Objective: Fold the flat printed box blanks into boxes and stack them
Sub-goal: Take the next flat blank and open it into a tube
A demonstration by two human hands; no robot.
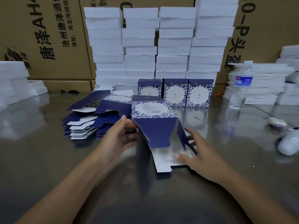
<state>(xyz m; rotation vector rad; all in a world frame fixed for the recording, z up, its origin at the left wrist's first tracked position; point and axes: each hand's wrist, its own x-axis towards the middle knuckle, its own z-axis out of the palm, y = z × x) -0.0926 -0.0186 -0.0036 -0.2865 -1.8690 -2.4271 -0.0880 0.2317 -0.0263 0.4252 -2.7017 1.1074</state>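
A half-formed navy and white floral box (153,110) lies on its side in the middle of the metal table (48,159), its open end and loose flaps toward me. My left hand (119,135) holds its left edge with curled fingers. My right hand (195,152) lies at the right flap, its thumb on the white lower flap (163,164). A pile of flat box blanks (90,120) sits to the left. Three folded boxes (176,92) stand in a row behind.
Tall stacks of white foam blocks (158,42) rise at the back before brown cartons (53,38). More foam lies at the left (11,81) and right (258,84). A water bottle (241,84) and a white device (289,143) sit on the right.
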